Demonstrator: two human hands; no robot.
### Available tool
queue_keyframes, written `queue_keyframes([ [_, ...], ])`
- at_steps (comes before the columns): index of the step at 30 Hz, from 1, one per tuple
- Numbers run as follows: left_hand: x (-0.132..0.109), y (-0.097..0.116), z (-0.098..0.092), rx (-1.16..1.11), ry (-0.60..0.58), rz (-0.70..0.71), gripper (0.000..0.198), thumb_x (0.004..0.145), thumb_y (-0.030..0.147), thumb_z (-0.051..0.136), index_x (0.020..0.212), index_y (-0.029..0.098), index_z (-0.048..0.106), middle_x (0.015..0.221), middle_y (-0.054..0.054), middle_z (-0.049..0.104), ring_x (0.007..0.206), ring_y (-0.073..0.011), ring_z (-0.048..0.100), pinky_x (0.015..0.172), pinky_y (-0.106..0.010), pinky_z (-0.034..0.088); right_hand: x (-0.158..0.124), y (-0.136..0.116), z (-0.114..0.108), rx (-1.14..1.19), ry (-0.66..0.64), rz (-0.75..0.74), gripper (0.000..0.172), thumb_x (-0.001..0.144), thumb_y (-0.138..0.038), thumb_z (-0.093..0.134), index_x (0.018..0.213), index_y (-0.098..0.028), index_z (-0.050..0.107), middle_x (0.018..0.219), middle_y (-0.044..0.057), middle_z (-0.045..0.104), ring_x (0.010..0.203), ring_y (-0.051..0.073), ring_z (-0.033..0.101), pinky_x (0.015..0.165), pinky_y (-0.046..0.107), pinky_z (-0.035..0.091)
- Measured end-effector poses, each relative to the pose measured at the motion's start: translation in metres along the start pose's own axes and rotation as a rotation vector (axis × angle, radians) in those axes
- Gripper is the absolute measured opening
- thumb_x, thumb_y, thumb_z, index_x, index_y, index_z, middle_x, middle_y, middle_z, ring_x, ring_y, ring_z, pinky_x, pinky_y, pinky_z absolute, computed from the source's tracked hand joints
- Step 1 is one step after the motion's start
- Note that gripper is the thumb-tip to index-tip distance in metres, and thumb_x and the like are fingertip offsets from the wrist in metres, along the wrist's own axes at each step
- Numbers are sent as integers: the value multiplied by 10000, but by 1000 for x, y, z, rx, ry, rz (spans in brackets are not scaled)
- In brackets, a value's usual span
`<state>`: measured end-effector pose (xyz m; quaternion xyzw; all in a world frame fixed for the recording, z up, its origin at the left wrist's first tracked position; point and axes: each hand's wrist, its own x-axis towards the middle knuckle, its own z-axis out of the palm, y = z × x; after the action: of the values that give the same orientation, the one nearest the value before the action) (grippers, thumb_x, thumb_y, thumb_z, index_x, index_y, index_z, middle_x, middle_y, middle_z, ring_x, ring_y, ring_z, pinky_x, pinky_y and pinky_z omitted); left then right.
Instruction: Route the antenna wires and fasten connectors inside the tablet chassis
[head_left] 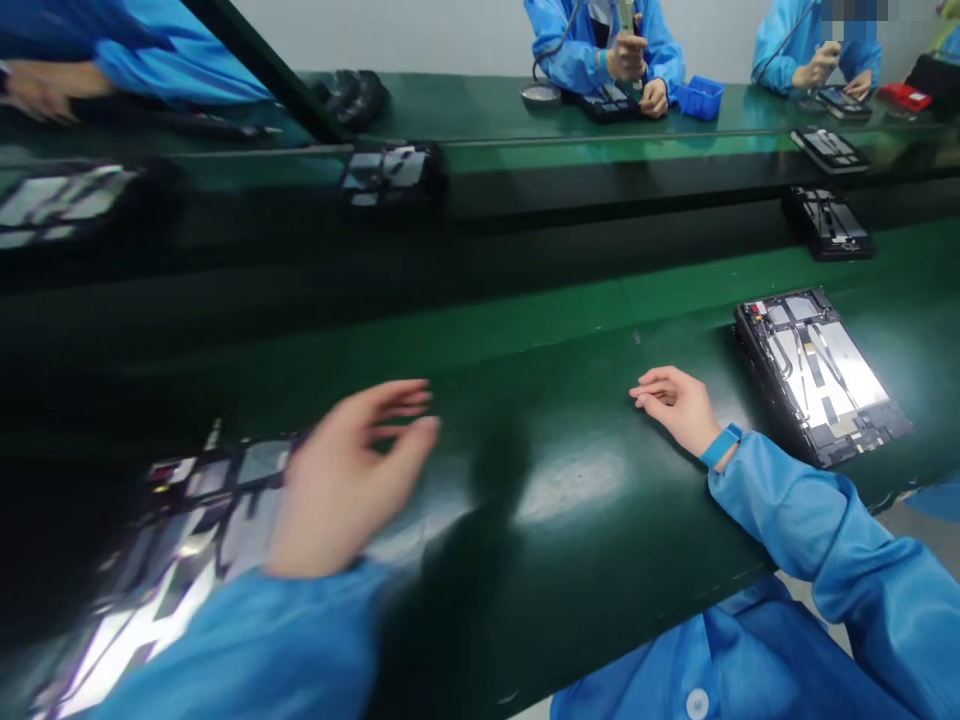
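Note:
My right hand (675, 408) rests on the dark green conveyor belt (555, 340), fingers loosely curled and holding nothing, with a blue wristband at the wrist. Just to its right lies an open tablet body (817, 375), face down in a black frame, its metal inner plate and flat cables showing. My left hand (352, 470) is blurred by motion above the belt, fingers spread and empty. Below and left of it lies a second open tablet (210, 500), also blurred. I cannot tell whether my left hand touches that tablet. Blue sleeves cover both my arms.
Further tablets (827, 222) lie on the belt beyond. Across it, co-workers in blue smocks work at a green bench; one hand (626, 60) holds a tool upright. A blue plastic bin (699, 97) stands there. A dark rail (262, 70) runs diagonally at upper left.

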<state>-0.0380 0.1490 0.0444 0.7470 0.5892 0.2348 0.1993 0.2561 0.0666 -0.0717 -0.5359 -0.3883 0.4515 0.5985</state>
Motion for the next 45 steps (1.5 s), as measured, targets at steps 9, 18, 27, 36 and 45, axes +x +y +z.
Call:
queue_keyframes([
  [9,38,41,139,-137,-108,126,450,792,434,502,1114,166,667,794,-12,661,655,-150,591,747,-301,525,32,1,-46,-62,414,-109,320,750,-396,764,1004,-228,668,880,15,727,752,157,682,729,314,591],
  [18,45,26,142,-145,-141,62,439,655,496,474,932,228,686,672,20,644,628,-170,627,692,-288,502,44,18,-62,-277,606,-227,398,779,-261,676,1173,-224,635,1183,79,715,1059,221,689,963,409,557],
  [27,45,33,149,-141,-184,116,441,696,496,433,916,211,688,689,-4,648,618,-177,628,684,-298,501,54,24,-83,-222,599,-281,203,782,-291,651,972,-218,659,924,32,729,909,194,710,940,394,582],
  [36,44,28,156,-127,-210,218,386,766,427,456,982,200,683,781,-24,704,656,-178,662,670,-282,501,48,18,-116,-199,601,-262,262,722,-385,758,909,-224,670,827,13,731,817,188,710,854,372,590],
  [45,41,31,164,-44,-159,299,365,848,346,446,1035,200,723,858,-37,745,702,-191,693,656,-277,502,46,1,-115,-146,486,-113,228,623,-271,744,840,-211,708,764,-1,746,736,164,696,797,348,577],
])
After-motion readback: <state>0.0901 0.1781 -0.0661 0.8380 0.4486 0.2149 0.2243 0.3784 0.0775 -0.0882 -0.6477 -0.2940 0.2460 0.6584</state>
